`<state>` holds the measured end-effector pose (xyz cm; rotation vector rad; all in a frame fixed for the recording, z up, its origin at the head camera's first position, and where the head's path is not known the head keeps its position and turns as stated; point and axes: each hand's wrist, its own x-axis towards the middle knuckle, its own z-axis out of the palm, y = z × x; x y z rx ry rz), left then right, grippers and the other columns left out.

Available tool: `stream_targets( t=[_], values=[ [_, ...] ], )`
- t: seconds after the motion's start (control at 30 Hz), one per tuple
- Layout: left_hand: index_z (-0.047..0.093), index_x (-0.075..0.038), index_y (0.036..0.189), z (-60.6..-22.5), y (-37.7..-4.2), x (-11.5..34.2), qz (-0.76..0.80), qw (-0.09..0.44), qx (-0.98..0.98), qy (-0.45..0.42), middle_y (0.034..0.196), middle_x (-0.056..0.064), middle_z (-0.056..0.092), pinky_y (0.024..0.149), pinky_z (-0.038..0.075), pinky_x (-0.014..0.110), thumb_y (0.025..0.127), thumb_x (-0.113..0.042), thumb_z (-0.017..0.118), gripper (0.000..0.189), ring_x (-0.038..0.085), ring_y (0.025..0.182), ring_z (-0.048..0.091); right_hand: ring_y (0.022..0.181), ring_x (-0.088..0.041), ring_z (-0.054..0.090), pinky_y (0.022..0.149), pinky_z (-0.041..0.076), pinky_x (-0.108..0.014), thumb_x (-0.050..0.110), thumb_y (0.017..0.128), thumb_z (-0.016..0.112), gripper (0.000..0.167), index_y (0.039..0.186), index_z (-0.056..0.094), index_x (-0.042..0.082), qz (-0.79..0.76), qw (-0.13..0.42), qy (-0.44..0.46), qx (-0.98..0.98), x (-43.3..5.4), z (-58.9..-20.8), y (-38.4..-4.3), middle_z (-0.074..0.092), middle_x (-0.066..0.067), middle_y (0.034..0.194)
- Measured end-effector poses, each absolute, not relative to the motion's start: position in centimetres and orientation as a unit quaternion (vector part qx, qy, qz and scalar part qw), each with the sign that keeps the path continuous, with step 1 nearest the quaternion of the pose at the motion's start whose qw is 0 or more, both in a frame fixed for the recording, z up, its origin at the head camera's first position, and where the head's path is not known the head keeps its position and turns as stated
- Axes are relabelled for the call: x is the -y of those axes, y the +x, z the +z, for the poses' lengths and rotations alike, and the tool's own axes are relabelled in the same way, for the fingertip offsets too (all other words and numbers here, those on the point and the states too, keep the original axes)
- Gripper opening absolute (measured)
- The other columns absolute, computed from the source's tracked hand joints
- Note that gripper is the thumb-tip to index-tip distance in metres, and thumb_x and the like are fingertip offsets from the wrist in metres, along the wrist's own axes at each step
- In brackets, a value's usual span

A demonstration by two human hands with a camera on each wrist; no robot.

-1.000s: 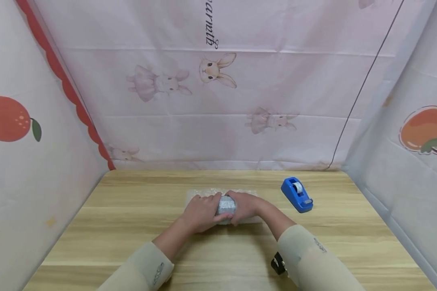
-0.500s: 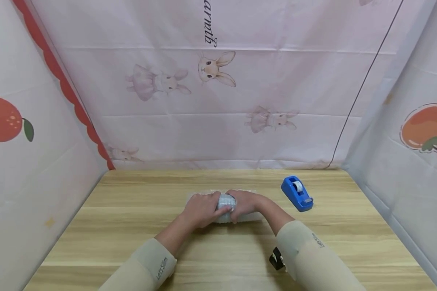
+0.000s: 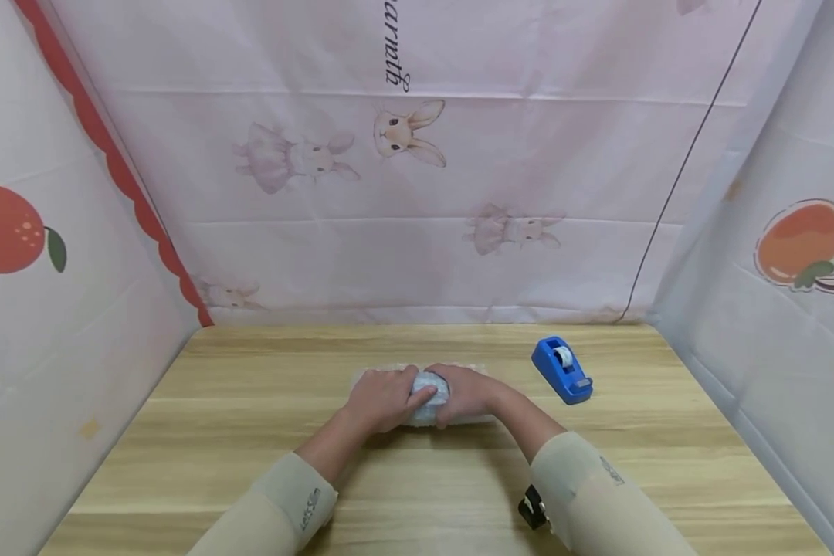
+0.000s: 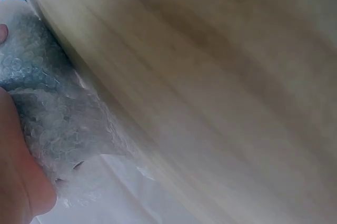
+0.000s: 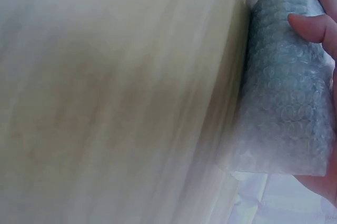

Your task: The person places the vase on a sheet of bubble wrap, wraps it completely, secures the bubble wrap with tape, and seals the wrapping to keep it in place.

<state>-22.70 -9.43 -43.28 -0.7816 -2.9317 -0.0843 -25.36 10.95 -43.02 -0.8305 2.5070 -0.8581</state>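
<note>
- Your left hand (image 3: 382,400) is clamped round the left part of the bundle, with its thumb laid across the wrap.
- Your right hand (image 3: 466,392) grips the right part, just beside the left hand; the fingers on the far side are partly hidden.
- The bluish-grey, roughly cylindrical bundle in clear bubble wrap (image 3: 427,409) lies lengthwise along the far edge of the light, wood-grained worktop (image 3: 417,494), near that edge and about midway between the left and right edges; its contents cannot be made out.
- The blue plastic tape dispenser (image 3: 556,374), carrying a white roll of tape (image 3: 564,357), stands near the far right corner, well apart from your hands.
- Your cream left sleeve (image 3: 278,498) and cream right sleeve (image 3: 598,494) reach in over the near edge.
- A pale pink, rabbit-printed cloth (image 3: 389,262) hangs behind the far edge.
</note>
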Motion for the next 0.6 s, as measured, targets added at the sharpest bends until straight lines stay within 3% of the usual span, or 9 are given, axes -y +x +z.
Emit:
stream_targets(
  t=[0.2,0.6],
  values=[
    [0.055,-0.016,0.102,-43.5,-23.0,9.3,-0.035,0.053,0.965,-0.254,0.082,0.001,0.064,0.062,0.046,0.036,0.099,-0.067,0.022,0.061,0.016,0.069,0.058,0.092,-0.011,0.058,0.078,0.049,-0.031,0.028,0.064,0.082,0.075,0.132,0.052,0.022,-0.296,0.160,-0.309,-0.889,-11.0,-42.9,-24.9,0.060,0.009,0.108],
    [0.060,-0.017,0.106,-43.0,-23.6,9.0,-0.084,-0.016,0.973,-0.216,0.084,-0.001,0.063,0.066,0.045,0.036,0.099,-0.066,0.020,0.064,0.015,0.070,0.054,0.093,-0.012,0.058,0.078,0.050,-0.032,0.034,0.068,0.082,0.082,0.140,0.048,0.014,-0.318,0.160,-0.287,-0.890,-11.6,-42.4,-24.0,0.061,0.004,0.111]
  ],
)
